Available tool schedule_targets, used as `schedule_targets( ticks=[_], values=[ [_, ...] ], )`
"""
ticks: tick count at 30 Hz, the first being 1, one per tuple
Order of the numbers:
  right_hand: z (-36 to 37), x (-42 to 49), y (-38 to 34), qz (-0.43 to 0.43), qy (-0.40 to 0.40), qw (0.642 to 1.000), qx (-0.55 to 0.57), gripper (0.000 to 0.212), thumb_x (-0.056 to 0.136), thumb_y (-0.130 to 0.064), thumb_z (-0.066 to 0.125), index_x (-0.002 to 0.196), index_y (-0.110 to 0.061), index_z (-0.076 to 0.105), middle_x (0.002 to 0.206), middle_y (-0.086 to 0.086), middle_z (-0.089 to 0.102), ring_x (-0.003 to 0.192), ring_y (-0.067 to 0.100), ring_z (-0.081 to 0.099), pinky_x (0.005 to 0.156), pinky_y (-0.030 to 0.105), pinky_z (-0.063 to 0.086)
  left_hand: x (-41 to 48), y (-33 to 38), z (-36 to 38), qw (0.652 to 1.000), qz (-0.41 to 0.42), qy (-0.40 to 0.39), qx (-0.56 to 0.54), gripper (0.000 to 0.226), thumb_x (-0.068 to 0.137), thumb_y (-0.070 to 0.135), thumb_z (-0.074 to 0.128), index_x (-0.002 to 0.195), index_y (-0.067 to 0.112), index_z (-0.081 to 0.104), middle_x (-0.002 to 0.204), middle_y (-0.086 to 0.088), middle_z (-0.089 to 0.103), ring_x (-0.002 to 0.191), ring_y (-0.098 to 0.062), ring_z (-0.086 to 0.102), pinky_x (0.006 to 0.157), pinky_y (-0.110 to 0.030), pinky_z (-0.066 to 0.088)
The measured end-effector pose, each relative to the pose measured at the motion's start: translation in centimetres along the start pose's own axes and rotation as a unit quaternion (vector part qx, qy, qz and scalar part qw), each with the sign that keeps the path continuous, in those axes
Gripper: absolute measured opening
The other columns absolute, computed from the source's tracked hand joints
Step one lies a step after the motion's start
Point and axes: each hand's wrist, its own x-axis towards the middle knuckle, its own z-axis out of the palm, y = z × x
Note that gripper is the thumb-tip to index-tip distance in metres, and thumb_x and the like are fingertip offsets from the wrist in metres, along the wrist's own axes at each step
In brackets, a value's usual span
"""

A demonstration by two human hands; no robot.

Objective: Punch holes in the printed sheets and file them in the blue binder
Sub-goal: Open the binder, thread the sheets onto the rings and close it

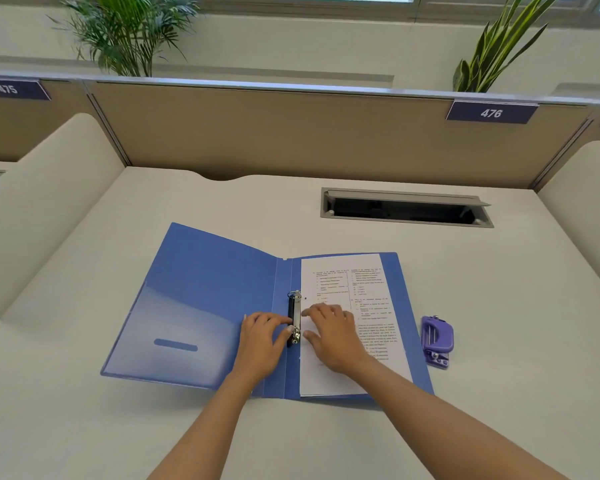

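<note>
The blue binder (pixel 201 299) lies open flat on the desk. Printed sheets (pixel 347 282) rest on its right half, with a punched hole visible near their left edge. The black and metal ring mechanism (pixel 294 317) runs along the spine. My left hand (pixel 262 337) rests on the binder's left side, its fingertips touching the mechanism's lower end. My right hand (pixel 331 334) lies flat on the sheets beside the rings, fingers spread. A purple hole punch (pixel 436 341) sits on the desk just right of the binder.
A grey cable tray (pixel 406 207) with its lid raised is set into the desk behind the binder. Beige partitions (pixel 291 133) wall the desk at the back and sides, labelled 475 and 476. Plants stand behind the partition.
</note>
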Motion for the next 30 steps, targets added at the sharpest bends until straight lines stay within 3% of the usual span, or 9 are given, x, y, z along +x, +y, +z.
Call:
schedule_targets(
  ticks=[3, 5, 9, 12, 17, 20, 24, 28, 30],
  values=[
    [0.7, 0.3, -1.2, -0.002, -0.04, 0.998, 0.057, 0.026, 0.096, -0.033, 0.046, 0.12, -0.025, 0.052, 0.122, -0.006, 0.051, 0.111, 0.022, 0.044, 0.09, 0.037, 0.031, 0.9, 0.5, -0.1, 1.0, -0.017, -0.022, 0.003, 0.034, 0.098, 0.046, 0.041, 0.093, 0.026, 0.068, 0.089, 0.007, 0.06, 0.093, -0.018, 0.047, 0.083, -0.03, 0.034],
    [1.2, 0.8, -1.5, 0.03, -0.057, 0.994, 0.092, 0.022, 0.097, -0.033, 0.044, 0.115, -0.023, 0.053, 0.117, -0.003, 0.053, 0.107, 0.023, 0.046, 0.09, 0.039, 0.032, 1.3, 1.1, -0.3, 0.998, -0.039, -0.049, 0.03, 0.04, 0.101, 0.045, 0.035, 0.084, 0.023, 0.064, 0.08, 0.007, 0.054, 0.086, -0.019, 0.044, 0.077, -0.029, 0.028],
    [1.9, 1.7, -1.3, 0.107, -0.07, 0.974, 0.187, 0.02, 0.099, -0.037, 0.04, 0.09, -0.029, 0.056, 0.101, 0.0, 0.057, 0.103, 0.026, 0.05, 0.09, 0.041, 0.033, 2.1, 1.1, 0.1, 0.99, -0.093, -0.105, 0.029, 0.048, 0.101, 0.051, 0.025, 0.069, 0.03, 0.054, 0.072, 0.011, 0.055, 0.096, -0.02, 0.044, 0.092, -0.03, 0.024],
    [2.2, 1.9, -0.7, 0.142, -0.082, 0.958, 0.236, 0.033, 0.098, -0.043, 0.037, 0.066, -0.036, 0.046, 0.089, -0.002, 0.054, 0.097, 0.026, 0.052, 0.088, 0.044, 0.035, 2.7, 1.7, 0.4, 0.982, -0.147, -0.121, 0.011, 0.06, 0.099, 0.058, 0.02, 0.059, 0.028, 0.054, 0.067, 0.01, 0.055, 0.107, -0.02, 0.046, 0.103, -0.032, 0.023],
    [2.4, 1.5, 0.2, 0.141, -0.072, 0.941, 0.298, 0.038, 0.095, -0.046, 0.04, 0.075, -0.016, 0.053, 0.077, -0.003, 0.051, 0.077, 0.017, 0.048, 0.076, 0.04, 0.035, 3.8, 1.9, 1.3, 0.961, -0.231, -0.15, -0.01, 0.067, 0.096, 0.063, 0.01, 0.064, 0.026, 0.057, 0.093, -0.001, 0.059, 0.126, -0.021, 0.035, 0.112, -0.035, 0.016],
    [2.7, 1.6, 0.6, 0.121, -0.076, 0.937, 0.319, 0.038, 0.092, -0.049, 0.041, 0.067, -0.022, 0.053, 0.068, -0.008, 0.047, 0.069, 0.012, 0.042, 0.071, 0.039, 0.033, 4.0, 2.0, 1.7, 0.955, -0.246, -0.161, -0.027, 0.066, 0.095, 0.063, 0.007, 0.07, 0.025, 0.055, 0.099, -0.003, 0.059, 0.128, -0.022, 0.031, 0.11, -0.036, 0.017],
    [2.6, 1.7, 0.9, 0.127, -0.1, 0.93, 0.329, 0.031, 0.091, -0.049, 0.045, 0.072, -0.036, 0.065, 0.079, -0.012, 0.057, 0.083, 0.012, 0.053, 0.085, 0.045, 0.04, 4.2, 1.3, 2.3, 0.955, -0.25, -0.148, -0.056, 0.067, 0.092, 0.068, 0.007, 0.061, 0.025, 0.047, 0.105, -0.01, 0.065, 0.124, -0.024, 0.037, 0.11, -0.042, 0.021],
    [1.4, 1.5, 0.6, 0.14, -0.119, 0.918, 0.352, 0.031, 0.097, -0.036, 0.047, 0.071, -0.036, 0.064, 0.087, -0.011, 0.055, 0.1, 0.016, 0.052, 0.098, 0.042, 0.036, 4.0, 1.8, 2.0, 0.958, -0.247, -0.125, -0.082, 0.066, 0.093, 0.066, 0.009, 0.056, 0.024, 0.043, 0.07, 0.003, 0.052, 0.119, -0.028, 0.045, 0.107, -0.043, 0.028],
    [1.4, 1.6, 0.6, 0.149, -0.128, 0.916, 0.349, 0.034, 0.097, -0.034, 0.045, 0.068, -0.04, 0.061, 0.089, -0.012, 0.053, 0.109, 0.021, 0.048, 0.103, 0.045, 0.033, 3.8, 2.4, 1.5, 0.959, -0.247, -0.118, -0.081, 0.065, 0.095, 0.064, 0.008, 0.055, 0.023, 0.04, 0.065, 0.004, 0.047, 0.116, -0.027, 0.045, 0.102, -0.039, 0.028]
  ],
)
